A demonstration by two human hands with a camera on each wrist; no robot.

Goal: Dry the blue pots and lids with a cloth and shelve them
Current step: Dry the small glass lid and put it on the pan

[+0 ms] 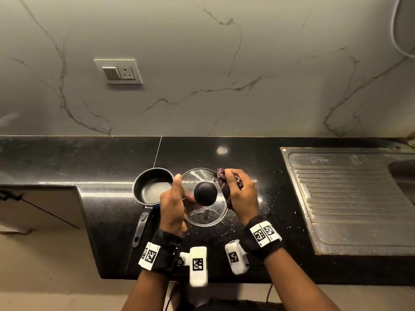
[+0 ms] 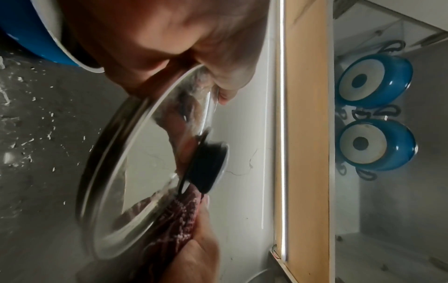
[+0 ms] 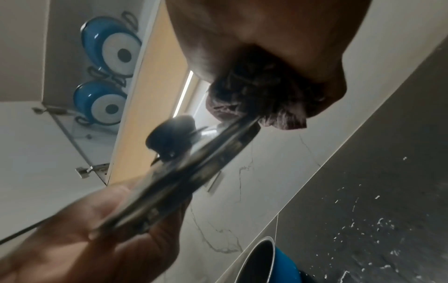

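Note:
A glass lid (image 1: 203, 215) with a black knob (image 1: 205, 193) is held above the black counter. My left hand (image 1: 174, 198) grips its left rim, thumb on top and fingers beneath. My right hand (image 1: 240, 191) grips a dark red patterned cloth (image 1: 224, 187) and presses it against the lid's right rim. In the left wrist view the lid (image 2: 135, 162) is tilted, with the cloth (image 2: 179, 220) at its lower edge. The right wrist view shows the cloth (image 3: 254, 99) wrapped over the lid's rim (image 3: 194, 172). A small blue saucepan (image 1: 153, 186) with a long handle sits left of the lid.
Two blue pots (image 2: 374, 79) (image 2: 377, 144) sit upside down on a shelf inside an open upper cabinet. A steel sink drainboard (image 1: 350, 198) lies at the right. Water droplets (image 1: 276, 212) speckle the counter. A wall socket (image 1: 118, 71) is on the marble backsplash.

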